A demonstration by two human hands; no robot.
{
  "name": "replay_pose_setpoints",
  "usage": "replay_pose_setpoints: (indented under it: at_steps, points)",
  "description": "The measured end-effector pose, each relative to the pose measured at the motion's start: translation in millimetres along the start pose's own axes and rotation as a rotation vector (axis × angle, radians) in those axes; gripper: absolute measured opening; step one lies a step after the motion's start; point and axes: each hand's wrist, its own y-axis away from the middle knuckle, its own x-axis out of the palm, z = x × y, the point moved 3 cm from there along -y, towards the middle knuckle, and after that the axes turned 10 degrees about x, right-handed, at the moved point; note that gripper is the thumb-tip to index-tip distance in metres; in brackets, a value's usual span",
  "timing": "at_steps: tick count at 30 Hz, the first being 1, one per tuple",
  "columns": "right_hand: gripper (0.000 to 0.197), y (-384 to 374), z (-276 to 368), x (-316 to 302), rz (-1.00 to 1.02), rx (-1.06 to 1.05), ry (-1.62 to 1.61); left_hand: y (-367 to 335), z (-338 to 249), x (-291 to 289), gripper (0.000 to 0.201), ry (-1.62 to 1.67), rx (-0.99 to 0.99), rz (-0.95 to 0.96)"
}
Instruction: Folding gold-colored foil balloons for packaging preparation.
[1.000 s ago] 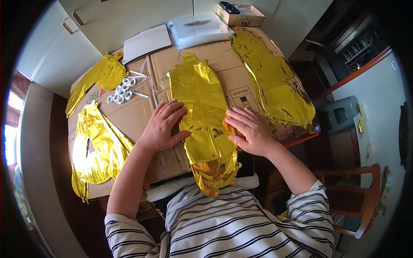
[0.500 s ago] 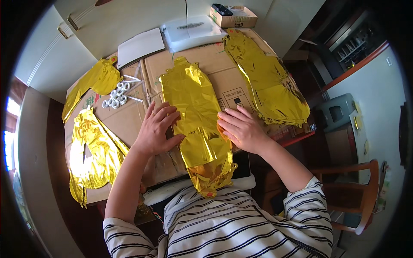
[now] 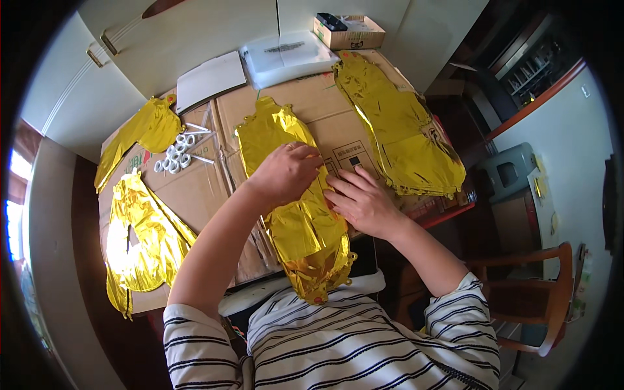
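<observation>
A flat, uninflated gold foil balloon (image 3: pixel 305 227) lies lengthwise in front of me, its near end hanging down by my striped shirt. My left hand (image 3: pixel 289 174) reaches across the foil, fingers curled together in a pinch at its right edge; the fingertips are partly hidden. Along that same edge, just below, my right hand (image 3: pixel 365 203) rests with its fingers stretched out and apart, the tips touching the foil. More flat gold foil balloons lie around: a stack at the right (image 3: pixel 409 136), one at the near left (image 3: pixel 146 240) and another at the far left (image 3: pixel 146 130).
Cardboard (image 3: pixel 201 175) covers the table. Several small white tape rolls (image 3: pixel 175 155) and thin white sticks sit at left. At the back are a grey-white sheet (image 3: pixel 211 81), a stack of clear plastic bags (image 3: pixel 289 60) and a small box (image 3: pixel 351 34). A wooden chair (image 3: pixel 552 292) stands at right.
My left hand has moved right, from the balloon's left edge across to its right edge, and its fingers have closed. My right hand stays near the right edge, fingers now more spread.
</observation>
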Motion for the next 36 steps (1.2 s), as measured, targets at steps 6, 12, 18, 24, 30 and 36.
replay_pose_setpoints:
  at_steps: [6, 12, 18, 24, 30, 36]
  points:
    - [0.041, 4, -3, -2, 0.054, 0.018, -0.051, -7, 33, -1, 0.031, -0.023, -0.041, -0.017]
    - [0.046, 7, -9, -5, 0.135, 0.028, -0.123, -9, 41, 3, 0.038, -0.025, -0.027, -0.111]
    - [0.048, 21, -6, -14, 0.151, -0.015, -0.156, -4, 39, 5, 0.043, -0.012, -0.033, -0.147]
    - [0.044, 60, 12, -27, 0.115, -0.059, -0.156, -3, 40, 6, 0.044, -0.002, -0.029, -0.145]
    - [0.039, 49, 14, -35, 0.044, -0.011, -0.283, -3, 40, 4, 0.041, -0.026, -0.026, -0.148]
    - [0.034, 4, 14, -15, -0.126, 0.179, -0.324, -2, 43, 7, 0.045, -0.034, -0.025, -0.121]
